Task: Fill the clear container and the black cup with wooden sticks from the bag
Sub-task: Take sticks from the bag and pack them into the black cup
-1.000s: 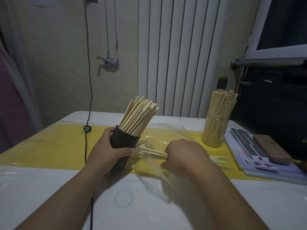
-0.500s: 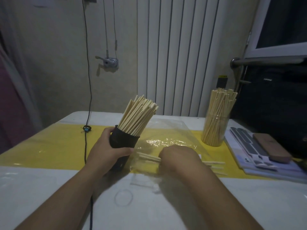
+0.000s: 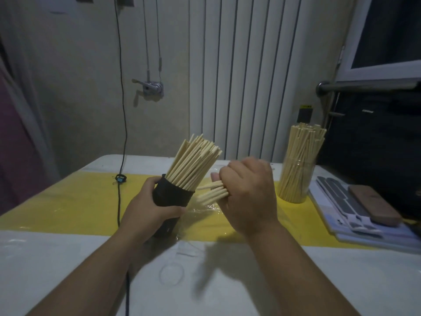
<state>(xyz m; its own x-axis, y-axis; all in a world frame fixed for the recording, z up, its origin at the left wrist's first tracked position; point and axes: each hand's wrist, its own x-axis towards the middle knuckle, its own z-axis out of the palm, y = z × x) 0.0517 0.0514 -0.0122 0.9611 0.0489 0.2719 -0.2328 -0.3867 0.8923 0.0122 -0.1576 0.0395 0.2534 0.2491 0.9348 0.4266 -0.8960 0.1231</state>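
A tall black cup [image 3: 169,197], tilted and packed with pale wooden sticks [image 3: 193,163], is gripped by the left hand [image 3: 148,208], whose fingers [image 3: 151,182] and thumb are curled round its wall. Just right of those fingers, a small loose bundle of sticks [image 3: 213,192] is clasped in the right hand [image 3: 248,192], its fingers [image 3: 215,176] curled round it and the bundle's ends pointed toward the cup. A crumpled clear plastic bag [image 3: 205,209] is seen on the white desk [image 3: 57,258] beneath the right fingers. Well to their right, a clear round container [image 3: 296,185] full of sticks is stood upright.
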